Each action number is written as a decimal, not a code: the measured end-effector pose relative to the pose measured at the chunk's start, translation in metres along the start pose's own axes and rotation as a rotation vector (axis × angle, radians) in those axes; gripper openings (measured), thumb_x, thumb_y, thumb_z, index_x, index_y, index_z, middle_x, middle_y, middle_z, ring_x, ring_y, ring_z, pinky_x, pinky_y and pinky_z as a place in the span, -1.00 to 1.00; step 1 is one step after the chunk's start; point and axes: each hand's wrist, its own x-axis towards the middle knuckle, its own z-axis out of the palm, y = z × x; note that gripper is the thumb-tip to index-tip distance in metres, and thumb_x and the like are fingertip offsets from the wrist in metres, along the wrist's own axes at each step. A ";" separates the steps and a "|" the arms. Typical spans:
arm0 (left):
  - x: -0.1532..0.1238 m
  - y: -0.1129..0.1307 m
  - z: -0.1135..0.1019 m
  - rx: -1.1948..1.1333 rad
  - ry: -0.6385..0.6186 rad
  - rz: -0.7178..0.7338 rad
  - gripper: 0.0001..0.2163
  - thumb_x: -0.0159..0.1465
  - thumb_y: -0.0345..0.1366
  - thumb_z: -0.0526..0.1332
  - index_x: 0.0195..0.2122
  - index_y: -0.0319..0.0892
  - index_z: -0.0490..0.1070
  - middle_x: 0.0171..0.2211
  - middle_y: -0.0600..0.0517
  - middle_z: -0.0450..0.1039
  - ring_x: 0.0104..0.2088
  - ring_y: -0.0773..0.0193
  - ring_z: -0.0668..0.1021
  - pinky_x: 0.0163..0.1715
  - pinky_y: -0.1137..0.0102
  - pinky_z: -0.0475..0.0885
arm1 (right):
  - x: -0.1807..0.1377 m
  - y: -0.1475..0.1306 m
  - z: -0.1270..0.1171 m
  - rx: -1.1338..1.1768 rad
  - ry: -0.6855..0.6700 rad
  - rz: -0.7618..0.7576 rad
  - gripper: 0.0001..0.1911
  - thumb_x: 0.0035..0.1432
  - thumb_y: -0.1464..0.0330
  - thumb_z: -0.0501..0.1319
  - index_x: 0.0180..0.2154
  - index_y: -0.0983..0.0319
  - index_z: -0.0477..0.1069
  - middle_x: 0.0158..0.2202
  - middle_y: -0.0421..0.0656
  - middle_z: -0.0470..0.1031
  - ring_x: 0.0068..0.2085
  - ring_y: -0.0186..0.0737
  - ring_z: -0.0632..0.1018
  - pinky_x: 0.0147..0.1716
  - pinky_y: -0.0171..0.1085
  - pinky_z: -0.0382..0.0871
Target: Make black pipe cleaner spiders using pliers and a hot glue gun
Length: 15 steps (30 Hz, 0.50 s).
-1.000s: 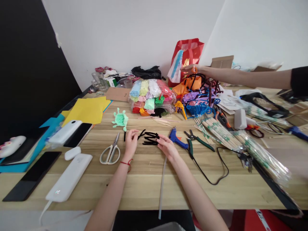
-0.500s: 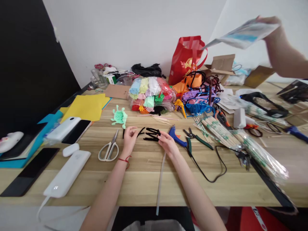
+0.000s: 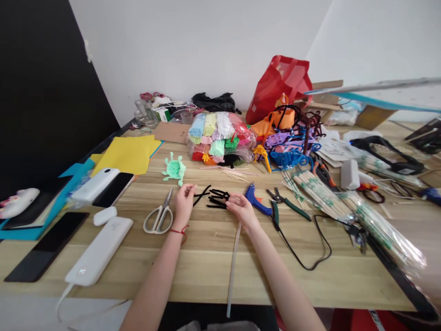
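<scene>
In the head view my left hand (image 3: 185,202) has its fingers pinched together at the end of a short black pipe cleaner (image 3: 202,195); another short black piece crosses it. The fingers of my right hand (image 3: 243,209) close on the right end of a bent black pipe cleaner shape (image 3: 217,196), whose several prongs point left. A clear glue stick (image 3: 233,271) lies below that hand. White-handled scissors (image 3: 159,215) rest beside my left wrist. Just right of my right hand are a blue glue gun (image 3: 257,202) and green-handled pliers (image 3: 289,203).
Behind my hands lie a mint-green pipe cleaner piece (image 3: 174,169), thin sticks (image 3: 234,174) and a bag of coloured pipe cleaners (image 3: 220,138). A white power bank (image 3: 99,250) and phones are at left. Packs of wooden sticks (image 3: 320,191) and a red bag (image 3: 280,87) stand right.
The other person's hand at upper right has left the view, and the sheet it held has moved right. The red bag has tilted. My hands have barely moved; the black pieces now cross.
</scene>
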 end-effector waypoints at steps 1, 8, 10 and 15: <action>0.002 -0.003 -0.002 -0.019 0.008 -0.020 -0.82 0.21 -0.15 0.21 -0.34 -0.17 0.42 -0.46 0.05 0.47 -0.41 0.28 0.53 -0.29 0.38 0.42 | 0.000 0.000 0.000 -0.024 -0.011 -0.010 -0.50 -0.39 0.34 0.52 -0.30 0.17 0.47 -0.42 -0.25 0.52 -0.35 -0.29 0.55 -0.30 -0.30 0.44; 0.011 -0.013 -0.013 -0.158 0.052 -0.038 -0.78 0.15 -0.18 0.26 -0.28 -0.22 0.48 -0.31 -0.09 0.57 -0.24 0.20 0.61 -0.13 0.30 0.47 | 0.001 -0.002 0.001 -0.181 -0.002 -0.101 -0.53 -0.37 0.27 0.50 -0.33 0.17 0.41 -0.43 -0.21 0.53 -0.36 -0.23 0.55 -0.27 -0.21 0.46; 0.011 -0.013 -0.014 -0.165 0.044 -0.028 -0.77 0.16 -0.20 0.25 -0.24 -0.23 0.48 -0.26 -0.11 0.57 -0.21 0.20 0.60 -0.09 0.29 0.46 | 0.000 -0.001 0.001 -0.220 0.003 -0.148 -0.56 -0.31 0.25 0.48 -0.32 0.16 0.40 -0.42 -0.19 0.55 -0.34 -0.21 0.56 -0.26 -0.21 0.46; 0.008 -0.010 -0.015 -0.122 -0.019 -0.052 -0.80 0.12 -0.21 0.28 -0.29 -0.22 0.49 -0.30 -0.09 0.58 -0.25 0.20 0.60 -0.15 0.29 0.46 | -0.001 -0.002 -0.002 -0.296 -0.009 -0.203 -0.61 -0.21 0.27 0.44 -0.29 0.16 0.40 -0.40 -0.18 0.55 -0.33 -0.22 0.56 -0.25 -0.22 0.44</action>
